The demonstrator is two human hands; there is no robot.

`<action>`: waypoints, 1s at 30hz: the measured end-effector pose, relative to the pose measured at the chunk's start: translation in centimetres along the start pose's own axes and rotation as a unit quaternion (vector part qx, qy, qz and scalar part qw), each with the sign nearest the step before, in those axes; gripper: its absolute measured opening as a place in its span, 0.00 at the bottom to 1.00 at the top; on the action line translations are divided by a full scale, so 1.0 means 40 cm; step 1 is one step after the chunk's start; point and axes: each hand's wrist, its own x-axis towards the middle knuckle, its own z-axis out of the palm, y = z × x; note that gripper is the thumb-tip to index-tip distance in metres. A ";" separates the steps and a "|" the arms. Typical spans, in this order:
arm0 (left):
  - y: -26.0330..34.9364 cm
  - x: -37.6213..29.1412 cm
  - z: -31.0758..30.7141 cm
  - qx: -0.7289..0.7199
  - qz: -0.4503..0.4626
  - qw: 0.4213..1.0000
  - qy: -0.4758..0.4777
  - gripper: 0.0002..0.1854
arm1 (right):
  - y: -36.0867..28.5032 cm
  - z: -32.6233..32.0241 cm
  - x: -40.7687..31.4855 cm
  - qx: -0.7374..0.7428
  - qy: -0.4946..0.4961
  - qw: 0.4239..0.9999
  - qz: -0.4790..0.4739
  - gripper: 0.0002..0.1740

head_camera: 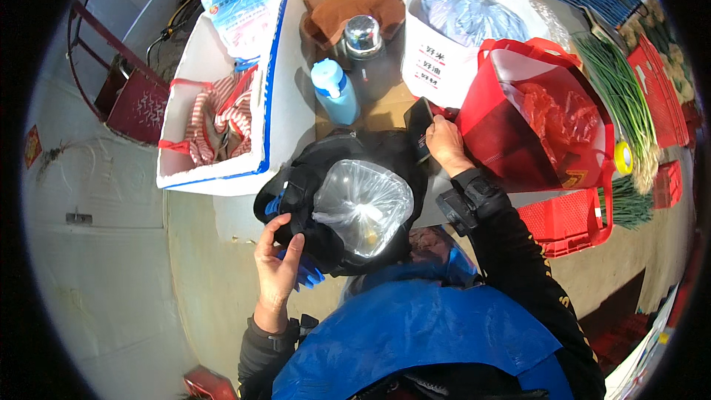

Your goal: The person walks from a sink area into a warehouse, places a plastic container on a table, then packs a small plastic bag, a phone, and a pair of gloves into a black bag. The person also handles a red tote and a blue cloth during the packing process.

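A black fabric bag (pixel 303 169) is right before me at the table's front edge. In its mouth rests a knotted clear plastic bag (pixel 364 205); what that holds is hard to make out. My left hand (pixel 276 280) pinches the bag's near left edge between thumb and fingers. Blue glove fingers (pixel 309 273) poke out beneath the bag beside that hand. With my right hand (pixel 446 143) I hold the edge of a flat black phone (pixel 417 125), tilted up between the black bag and a red tote bag (pixel 489 139). Red plastic (pixel 561 116) fills the tote.
On the left stands a foam box (pixel 214 178) with striped cloth (pixel 244 116) and a blue-white pouch (pixel 239 16). A light-blue bottle (pixel 336 94), a clear-domed dark container (pixel 364 39) and a white bag (pixel 430 58) stand behind. Green onions (pixel 616 89) and red crates (pixel 555 222) are right.
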 end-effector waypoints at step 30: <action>-0.029 0.096 0.158 0.291 0.182 0.938 -0.039 0.08 | -0.137 -0.050 -0.235 0.001 -0.325 0.916 -0.237 0.31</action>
